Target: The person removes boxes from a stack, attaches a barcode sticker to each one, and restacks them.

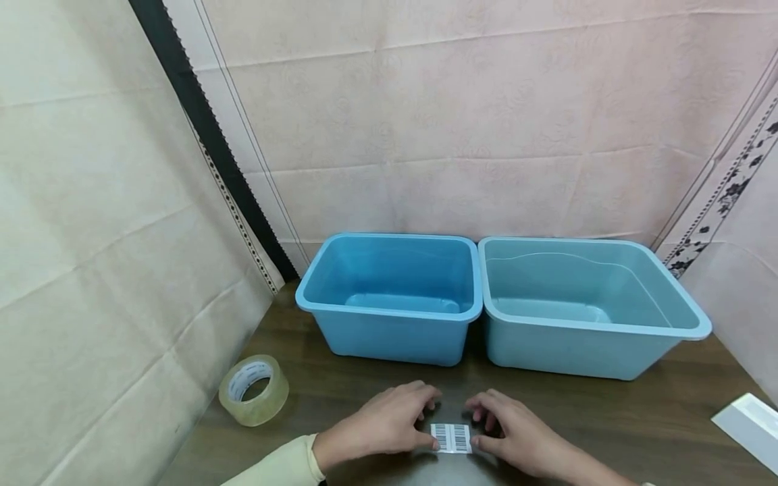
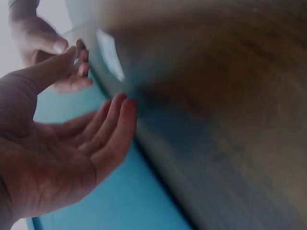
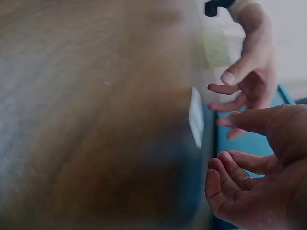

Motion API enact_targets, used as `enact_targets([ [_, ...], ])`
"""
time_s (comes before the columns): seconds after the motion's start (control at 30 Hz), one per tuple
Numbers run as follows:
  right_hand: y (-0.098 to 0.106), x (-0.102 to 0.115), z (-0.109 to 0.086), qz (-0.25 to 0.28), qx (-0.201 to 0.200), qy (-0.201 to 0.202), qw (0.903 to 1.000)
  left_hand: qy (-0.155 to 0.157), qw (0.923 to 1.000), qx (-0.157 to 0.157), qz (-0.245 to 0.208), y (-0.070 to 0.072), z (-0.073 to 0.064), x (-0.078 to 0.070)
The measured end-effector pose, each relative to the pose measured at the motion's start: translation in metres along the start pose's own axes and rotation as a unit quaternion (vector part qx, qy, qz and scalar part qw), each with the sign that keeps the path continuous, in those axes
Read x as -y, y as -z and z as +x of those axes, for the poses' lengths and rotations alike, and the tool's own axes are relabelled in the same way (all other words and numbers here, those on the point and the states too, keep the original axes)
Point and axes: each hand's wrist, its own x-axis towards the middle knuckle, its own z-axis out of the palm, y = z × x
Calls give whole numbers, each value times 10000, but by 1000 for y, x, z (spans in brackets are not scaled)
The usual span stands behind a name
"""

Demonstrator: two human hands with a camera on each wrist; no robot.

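A small white barcode label [image 1: 450, 439] with two blocks of dark bars lies on the brown table between my two hands. On its left side is my left hand [image 1: 392, 420], the thumb tip right at the label's edge and the fingers loosely bent. My right hand [image 1: 516, 432] faces it from the other side, its thumb close to the right edge. In the left wrist view the left hand [image 2: 62, 148] shows a gap between thumb and fingers, with nothing in it. The right wrist view shows the right hand [image 3: 259, 167] likewise relaxed, beside the blurred label [image 3: 195, 117].
Behind the hands stand a blue plastic tub [image 1: 389, 334] and a paler teal tub [image 1: 565, 347], side by side. A roll of clear packing tape [image 1: 267, 401] sits at the left. A white box-like object [image 1: 750, 428] is at the right edge. Cloth walls [image 1: 486, 135] enclose the table.
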Motion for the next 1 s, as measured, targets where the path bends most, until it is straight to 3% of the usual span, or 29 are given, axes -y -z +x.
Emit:
enact_targets([
  [0.13,-11,-1,4,-113,293,-129,9994,78,9967,-13,813,-16,8,-6],
  [0.23,-17,-1,8,-275,261,-205,9991,130,9939,-34,1093,-22,11,-9],
  [0.57,-21,3,16,-742,76,-304,9968,143,9956,-49,927,-22,16,-14],
  [0.83,-27,4,20,-678,141,-533,9962,128,9953,-67,957,-23,18,-11],
  [1.0,-29,3,22,-619,135,-466,9969,116,9962,-2,868,-22,19,-6],
])
